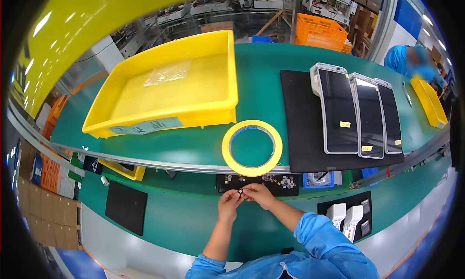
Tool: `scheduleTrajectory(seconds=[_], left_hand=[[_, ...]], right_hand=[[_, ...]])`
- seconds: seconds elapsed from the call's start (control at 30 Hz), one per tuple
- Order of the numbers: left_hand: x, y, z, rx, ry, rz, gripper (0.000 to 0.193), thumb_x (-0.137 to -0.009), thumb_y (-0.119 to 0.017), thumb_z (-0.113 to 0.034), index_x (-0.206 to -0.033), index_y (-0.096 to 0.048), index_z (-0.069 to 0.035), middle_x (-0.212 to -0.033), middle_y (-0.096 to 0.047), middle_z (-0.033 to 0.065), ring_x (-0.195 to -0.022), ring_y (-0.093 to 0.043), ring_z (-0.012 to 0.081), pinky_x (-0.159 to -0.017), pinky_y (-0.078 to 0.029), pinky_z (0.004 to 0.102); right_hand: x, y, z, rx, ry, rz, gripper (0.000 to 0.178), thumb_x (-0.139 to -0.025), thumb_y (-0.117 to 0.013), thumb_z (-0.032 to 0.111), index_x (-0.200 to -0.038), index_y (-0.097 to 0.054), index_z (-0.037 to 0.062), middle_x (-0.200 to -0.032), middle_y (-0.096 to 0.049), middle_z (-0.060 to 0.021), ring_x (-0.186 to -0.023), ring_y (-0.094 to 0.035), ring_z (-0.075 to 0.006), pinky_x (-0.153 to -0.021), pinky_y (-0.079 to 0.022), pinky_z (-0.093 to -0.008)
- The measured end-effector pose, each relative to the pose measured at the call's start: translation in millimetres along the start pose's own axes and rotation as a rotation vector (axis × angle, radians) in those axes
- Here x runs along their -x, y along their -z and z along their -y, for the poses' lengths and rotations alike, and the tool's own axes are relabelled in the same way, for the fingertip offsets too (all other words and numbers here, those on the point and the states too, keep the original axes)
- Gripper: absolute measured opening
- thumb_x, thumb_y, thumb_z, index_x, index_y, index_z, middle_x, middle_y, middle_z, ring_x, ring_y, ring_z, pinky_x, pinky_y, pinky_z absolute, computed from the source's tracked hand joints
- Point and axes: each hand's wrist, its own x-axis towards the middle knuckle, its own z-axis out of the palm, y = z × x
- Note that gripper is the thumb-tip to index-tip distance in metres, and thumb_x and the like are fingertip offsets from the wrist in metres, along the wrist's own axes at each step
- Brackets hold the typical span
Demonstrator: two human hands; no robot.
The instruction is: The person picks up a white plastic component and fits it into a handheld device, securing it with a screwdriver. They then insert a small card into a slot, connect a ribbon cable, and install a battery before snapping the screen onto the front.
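Hands meet closely, pinching a small dark part between them, forearms angled inward.

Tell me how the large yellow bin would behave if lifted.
The yellow bin looks like moulded plastic, so probably stiff. Its thin walls suggest it's light for its size. The clear plastic bag inside might slide if tilted.

Small dark piece, pinched between both hands, detail unclear.
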Motion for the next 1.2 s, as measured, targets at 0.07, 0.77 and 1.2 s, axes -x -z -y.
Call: scheduleTrajectory(seconds=[0.07,0.77,1.2], left_hand=[[9,7,3,0.121,-0.071,-0.070,0.011,-0.092,-0.059,-0.001,-0.103,-0.061,0.000,-0.093,-0.064,0.0070,-0.084,-0.065,0.0182,-0.077,-0.056,0.0311],[-90,50,-29,-1.408,-0.515,-0.229,0.029,-0.076,-0.072,-0.013,-0.103,-0.066,-0.007,-0.104,-0.066,0.0163,-0.098,-0.059,0.0407,-0.082,-0.047,0.0484],[-30,-9,-17,-0.389,-0.469,0.070,0.005,-0.092,-0.059,-0.007,-0.088,-0.060,-0.004,-0.084,-0.065,0.0056,-0.076,-0.063,0.0165,-0.066,-0.049,0.0295]], right_hand=[[1,-13,-10,-0.327,-0.097,0.098,0.019,-0.093,-0.061,0.015,-0.105,-0.063,0.0007,-0.097,-0.065,-0.0052,-0.086,-0.062,-0.0127,-0.071,-0.051,-0.0283],[-54,-14,28,0.929,0.522,-0.220,0.027,-0.084,-0.061,0.019,-0.109,-0.065,0.0066,-0.108,-0.064,-0.0178,-0.104,-0.059,-0.0349,-0.091,-0.044,-0.0462],[36,29,34,-0.727,0.003,0.114,0.009,-0.095,-0.059,0.014,-0.093,-0.054,0.0075,-0.084,-0.055,-0.0021,-0.063,-0.042,-0.0076,-0.058,-0.036,-0.0228]])
